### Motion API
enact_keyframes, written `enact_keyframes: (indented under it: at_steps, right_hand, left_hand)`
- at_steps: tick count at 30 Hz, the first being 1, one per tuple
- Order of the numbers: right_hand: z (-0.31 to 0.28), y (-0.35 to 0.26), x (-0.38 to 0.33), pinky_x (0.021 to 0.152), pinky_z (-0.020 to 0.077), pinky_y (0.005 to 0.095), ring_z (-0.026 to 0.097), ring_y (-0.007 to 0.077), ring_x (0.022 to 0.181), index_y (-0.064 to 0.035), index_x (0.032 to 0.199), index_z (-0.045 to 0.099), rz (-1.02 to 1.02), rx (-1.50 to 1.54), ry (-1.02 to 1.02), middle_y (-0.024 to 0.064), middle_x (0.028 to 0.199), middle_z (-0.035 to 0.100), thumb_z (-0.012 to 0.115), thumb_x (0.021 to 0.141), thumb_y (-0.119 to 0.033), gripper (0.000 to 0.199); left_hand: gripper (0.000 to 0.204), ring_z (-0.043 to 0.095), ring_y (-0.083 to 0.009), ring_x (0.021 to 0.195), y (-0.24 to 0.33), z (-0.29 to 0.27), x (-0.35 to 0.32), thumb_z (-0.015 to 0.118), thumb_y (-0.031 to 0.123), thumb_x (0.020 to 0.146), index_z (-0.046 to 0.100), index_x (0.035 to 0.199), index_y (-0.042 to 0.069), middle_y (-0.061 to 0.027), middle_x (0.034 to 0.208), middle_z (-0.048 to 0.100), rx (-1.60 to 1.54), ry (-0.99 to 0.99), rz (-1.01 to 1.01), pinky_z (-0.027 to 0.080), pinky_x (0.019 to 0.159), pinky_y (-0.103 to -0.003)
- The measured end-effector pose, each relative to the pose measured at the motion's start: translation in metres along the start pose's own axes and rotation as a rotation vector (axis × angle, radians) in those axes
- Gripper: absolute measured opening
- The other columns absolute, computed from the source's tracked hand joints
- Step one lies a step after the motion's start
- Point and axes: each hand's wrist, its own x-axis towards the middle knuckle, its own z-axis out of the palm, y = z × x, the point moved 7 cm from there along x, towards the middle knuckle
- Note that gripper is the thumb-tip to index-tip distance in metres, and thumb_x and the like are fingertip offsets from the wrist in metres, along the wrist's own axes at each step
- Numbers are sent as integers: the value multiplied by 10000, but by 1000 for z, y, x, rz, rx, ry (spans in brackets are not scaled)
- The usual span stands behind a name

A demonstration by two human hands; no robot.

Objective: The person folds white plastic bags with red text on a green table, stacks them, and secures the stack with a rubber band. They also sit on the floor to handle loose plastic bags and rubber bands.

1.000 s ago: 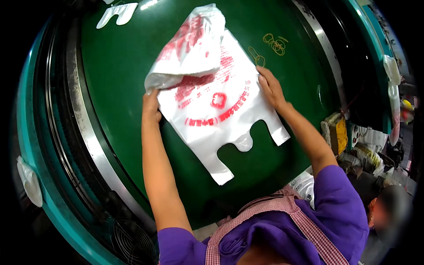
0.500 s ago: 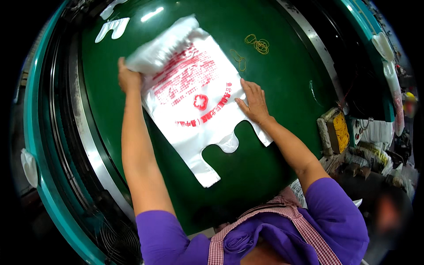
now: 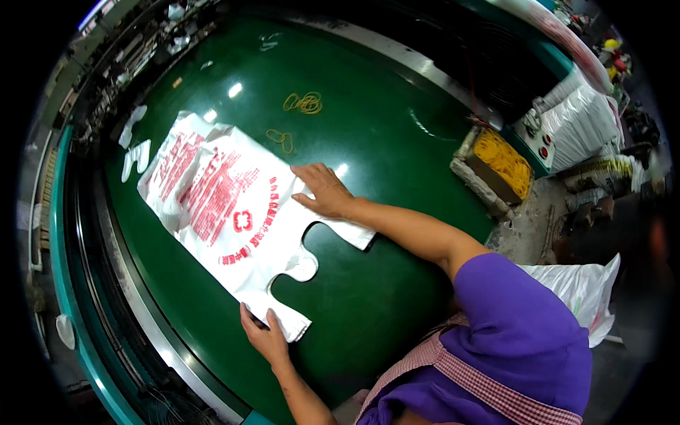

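Both palms flat (fingers spread): left hand (image 3: pixel 265 338), right hand (image 3: pixel 322 190) on plastic bag (image 3: pixel 227 212).

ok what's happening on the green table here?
A person is pressing a stack of white plastic bags with red print flat on the green table. The left hand holds down the near handle loop; the right hand lies flat on the far one. Yellow rubber bands lie beyond the bags.
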Motion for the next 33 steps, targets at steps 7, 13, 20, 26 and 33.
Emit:
enact_keyframes:
  at_steps: [7,13,20,26,33]
  right_hand:
    - [-49,1,-93,821,471,451,528,360,972,-56,1252,453,76,-104,-102,181,1051,530,582,823,-230,480]
    - [-68,12,-126,834,456,467,562,382,964,-70,1130,523,73,75,-71,191,977,593,566,787,-129,351]
    - [-87,-8,-205,873,461,380,582,333,1040,-14,1228,505,77,381,-133,201,1166,583,634,806,-254,502]
    - [-145,-38,-278,730,485,368,602,298,835,-65,1188,555,37,215,-433,154,1020,599,719,761,-270,501]
    - [-111,-50,-283,1125,115,515,137,287,1402,-243,1427,281,-459,-350,-799,89,1502,212,852,482,-338,1109]
  left_hand:
    - [409,471,-98,434,-4,6,-60,538,137,896,488,1294,60,-52,576,544,-121,-41,-216,360,379,-269]
    - [305,454,-92,424,1,-7,-65,501,55,852,625,1128,10,-47,612,564,-142,22,-38,369,393,-260]
    - [241,493,-70,453,15,-32,-164,505,65,878,652,1058,4,-44,685,611,-553,-214,-344,363,377,-190]
    - [311,575,-85,627,11,-51,-258,573,144,872,602,1149,6,-58,762,641,-796,-370,-393,451,571,-209]
    - [720,427,-325,1113,32,-53,-234,763,91,612,512,1283,162,-131,1236,449,298,-267,249,363,943,-415]
